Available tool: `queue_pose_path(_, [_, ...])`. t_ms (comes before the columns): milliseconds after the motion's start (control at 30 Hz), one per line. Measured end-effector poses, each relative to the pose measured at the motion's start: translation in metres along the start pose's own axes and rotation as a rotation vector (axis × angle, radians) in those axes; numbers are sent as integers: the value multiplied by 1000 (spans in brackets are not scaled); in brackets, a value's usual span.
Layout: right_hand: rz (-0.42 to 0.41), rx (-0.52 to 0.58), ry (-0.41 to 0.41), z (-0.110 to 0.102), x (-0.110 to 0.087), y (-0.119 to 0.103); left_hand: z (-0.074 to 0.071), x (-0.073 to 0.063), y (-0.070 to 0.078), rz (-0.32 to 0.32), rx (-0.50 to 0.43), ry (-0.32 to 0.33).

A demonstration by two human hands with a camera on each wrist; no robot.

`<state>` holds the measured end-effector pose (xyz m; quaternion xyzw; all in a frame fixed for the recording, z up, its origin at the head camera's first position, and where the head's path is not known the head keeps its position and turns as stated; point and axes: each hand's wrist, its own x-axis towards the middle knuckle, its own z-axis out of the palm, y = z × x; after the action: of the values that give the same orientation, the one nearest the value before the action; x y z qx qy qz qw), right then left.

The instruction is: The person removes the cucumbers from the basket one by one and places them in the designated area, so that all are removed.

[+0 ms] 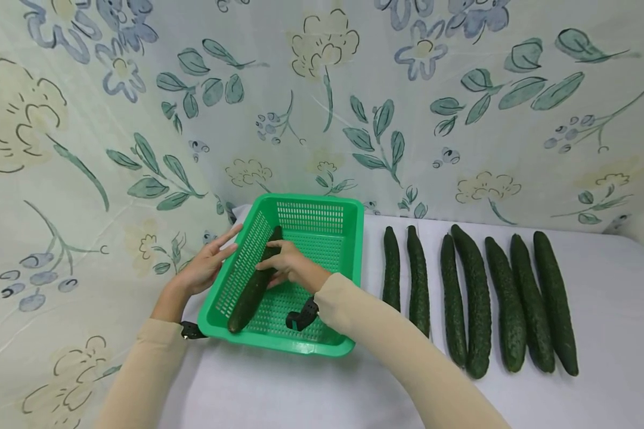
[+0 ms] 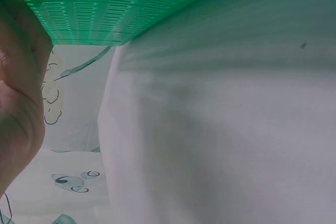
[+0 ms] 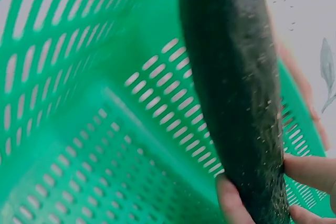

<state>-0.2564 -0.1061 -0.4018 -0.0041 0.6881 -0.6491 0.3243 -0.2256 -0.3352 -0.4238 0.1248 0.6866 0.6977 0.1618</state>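
A dark green cucumber [image 1: 253,296] lies lengthwise along the left side of a green plastic basket [image 1: 352,262]. My right hand [image 1: 292,265] reaches into the basket and grips the cucumber toward its far end. In the right wrist view, a thumb and fingers pinch the cucumber [image 3: 233,77] from both sides. Against the basket's outer left wall rests my left hand [image 1: 204,268], its fingers stretched out along the slotted side. The left wrist view shows part of that hand [image 2: 21,87] touching the underside of the slotted wall [image 2: 89,11].
Several cucumbers [image 1: 474,304] lie side by side on the white tablecloth [image 1: 612,298], right of the basket. A floral cloth [image 1: 300,119] hangs behind the table and along its left. My right forearm [image 1: 386,333] crosses over the basket's near right corner.
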Motion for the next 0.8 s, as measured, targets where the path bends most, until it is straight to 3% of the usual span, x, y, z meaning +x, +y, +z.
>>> queue_pose_path(233, [2, 16, -16, -5, -5, -9, 1, 0, -2, -4, 26, 13])
queue_pose_path(800, [-32, -8, -128, -36, -42, -40, -1, 1, -3, -6, 21, 33])
